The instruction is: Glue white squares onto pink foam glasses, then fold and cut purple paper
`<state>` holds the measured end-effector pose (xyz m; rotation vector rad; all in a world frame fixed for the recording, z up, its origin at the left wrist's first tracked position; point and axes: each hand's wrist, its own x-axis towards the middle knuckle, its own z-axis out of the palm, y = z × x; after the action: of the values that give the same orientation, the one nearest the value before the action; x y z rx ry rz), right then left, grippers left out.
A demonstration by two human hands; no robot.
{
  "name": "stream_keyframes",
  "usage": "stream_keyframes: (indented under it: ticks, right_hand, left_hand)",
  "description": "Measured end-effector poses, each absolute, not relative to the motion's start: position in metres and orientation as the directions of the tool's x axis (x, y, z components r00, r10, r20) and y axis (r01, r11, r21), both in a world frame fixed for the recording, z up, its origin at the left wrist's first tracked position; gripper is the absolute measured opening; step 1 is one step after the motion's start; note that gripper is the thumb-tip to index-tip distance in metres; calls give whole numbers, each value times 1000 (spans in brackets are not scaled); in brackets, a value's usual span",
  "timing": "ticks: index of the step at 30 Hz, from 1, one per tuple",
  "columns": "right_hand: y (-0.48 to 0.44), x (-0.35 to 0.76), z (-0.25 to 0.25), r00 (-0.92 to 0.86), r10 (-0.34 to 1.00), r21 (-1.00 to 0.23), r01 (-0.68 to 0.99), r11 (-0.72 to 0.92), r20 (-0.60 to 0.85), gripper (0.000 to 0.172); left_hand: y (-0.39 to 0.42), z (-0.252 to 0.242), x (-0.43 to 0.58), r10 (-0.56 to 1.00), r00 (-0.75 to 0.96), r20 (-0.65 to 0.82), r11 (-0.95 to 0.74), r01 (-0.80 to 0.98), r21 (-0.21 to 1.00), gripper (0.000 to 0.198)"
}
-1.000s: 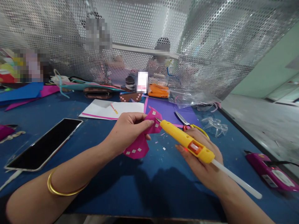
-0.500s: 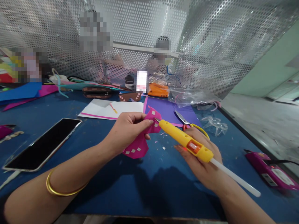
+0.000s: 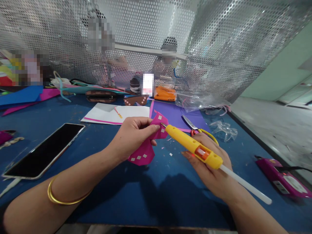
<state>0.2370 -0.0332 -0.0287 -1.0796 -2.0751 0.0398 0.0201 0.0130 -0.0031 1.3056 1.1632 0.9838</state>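
Observation:
Between thumb and fingers, my left hand (image 3: 136,133) pinches a magenta paper cutout (image 3: 143,151) shaped like a mask or glasses, with small pale diamond pieces stuck along both lobes. My right hand (image 3: 209,159) is closed around a yellow hot glue gun (image 3: 192,144). A translucent glue stick (image 3: 246,185) pokes out of its rear end. The gun's metal tip is at the upper lobe of the cutout, close to my left thumb; whether it touches cannot be told. Just beyond my right hand lie scissors (image 3: 190,123) with red and yellow handles.
A black-screened phone (image 3: 46,151) with a cable lies left. White paper (image 3: 97,113), a purple sheet (image 3: 168,112), a brown mask-shaped cutout (image 3: 135,101) and an orange item (image 3: 165,94) are farther back. Clear plastic (image 3: 223,130) and a magenta power box (image 3: 284,177) sit right. Perforated metal (image 3: 146,26) stands behind.
Both hands, the cutout and the glue gun stay almost exactly where they were. Behind the perforated metal, a person has shifted slightly.

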Motion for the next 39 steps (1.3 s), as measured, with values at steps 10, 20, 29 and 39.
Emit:
stream_keyframes:
  ticks: [10, 20, 29, 39]
  right_hand:
    - [-33, 237, -27, -327, 716, -359, 693, 626, 617, 7]
    - [-34, 237, -28, -336, 704, -336, 699, 631, 625, 8]
    - [-33, 238, -29, -336, 697, -319, 707, 631, 633, 9]
    - [-34, 239, -32, -332, 705, -323, 712, 623, 626, 9]
  left_hand:
    - [12, -3, 20, 981, 178, -81, 66, 89, 994, 22]
    - [14, -6, 20, 979, 196, -58, 46, 65, 997, 19]
    - [13, -5, 19, 978, 196, -67, 54, 68, 996, 19]
    - [14, -6, 19, 979, 198, -54, 41, 70, 997, 19]
